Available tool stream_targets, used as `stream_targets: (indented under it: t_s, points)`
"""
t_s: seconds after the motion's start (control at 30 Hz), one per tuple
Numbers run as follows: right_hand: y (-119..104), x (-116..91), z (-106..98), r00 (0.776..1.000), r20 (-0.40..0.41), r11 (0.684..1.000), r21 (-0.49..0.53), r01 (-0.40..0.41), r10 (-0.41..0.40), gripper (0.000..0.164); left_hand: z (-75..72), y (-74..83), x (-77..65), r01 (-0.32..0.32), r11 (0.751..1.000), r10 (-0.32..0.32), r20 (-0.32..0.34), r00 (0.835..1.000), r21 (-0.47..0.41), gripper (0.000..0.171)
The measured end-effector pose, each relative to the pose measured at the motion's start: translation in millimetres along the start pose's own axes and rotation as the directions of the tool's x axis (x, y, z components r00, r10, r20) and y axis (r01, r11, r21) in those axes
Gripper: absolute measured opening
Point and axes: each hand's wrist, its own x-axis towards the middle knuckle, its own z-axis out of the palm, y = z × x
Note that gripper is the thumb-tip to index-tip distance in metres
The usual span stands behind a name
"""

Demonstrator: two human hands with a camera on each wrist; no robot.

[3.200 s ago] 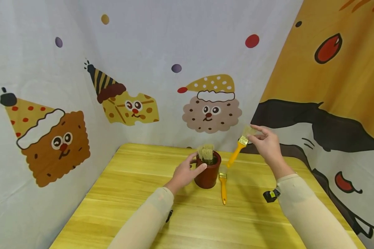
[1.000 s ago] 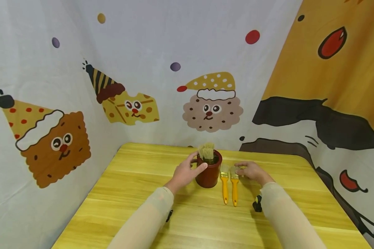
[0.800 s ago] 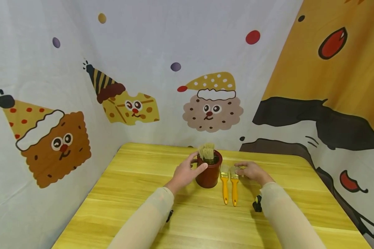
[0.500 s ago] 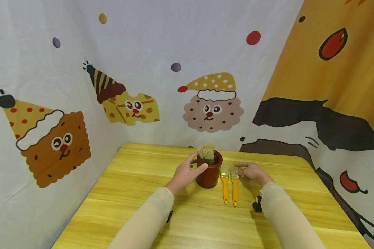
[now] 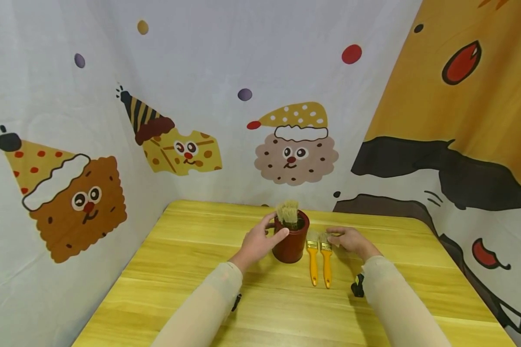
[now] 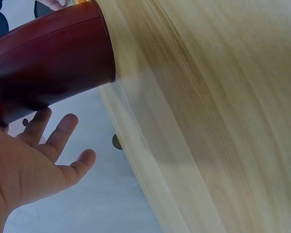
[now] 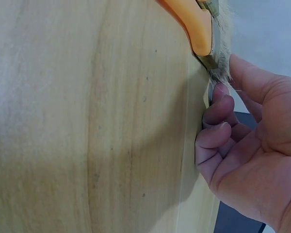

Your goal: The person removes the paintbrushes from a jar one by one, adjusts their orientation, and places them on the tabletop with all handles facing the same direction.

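- Left hand: holds the cup, thumb on its near side by the rim and other fingers round its left; the left wrist view shows some fingers standing clear of the wall. This grip matches that of about three seconds ago.
- Cup: stands upright near the middle of the table's far edge, and has kept its place.
- Brush cluster: sticks out of the cup, bristles up; how many brushes it holds cannot be told.
- First brush: lies just right of the cup, handle toward the near edge, and was already there.
- Second brush: the one change. Raised in the air about three seconds ago, it now lies just beside the first and nearly parallel, so a pair rests outside the cup.
- Right hand: pinches the second brush's bristles between thumb and finger, well apart from the left hand. It has barely moved over the last second.
- Materials: the cup is a smooth, dark red, glossy cylinder with a rounded rim; the bristles are pale, flat and frayed; both loose brushes have shiny gold-coloured bands and slim orange-yellow handles, with a hole near the end; the table is yellowish, streaked wood grain with rounded far corners.
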Motion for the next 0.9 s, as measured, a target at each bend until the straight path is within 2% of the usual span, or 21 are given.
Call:
stream_targets:
  t_s: [0.9]
  points:
    - [-4.8,-8.1,1.2,1.0,-0.001,1.0,0.013,0.005,-0.005,0.057,0.4,-0.8,0.7,0.006,1.0,-0.006,-0.005,1.0,0.003,0.078]
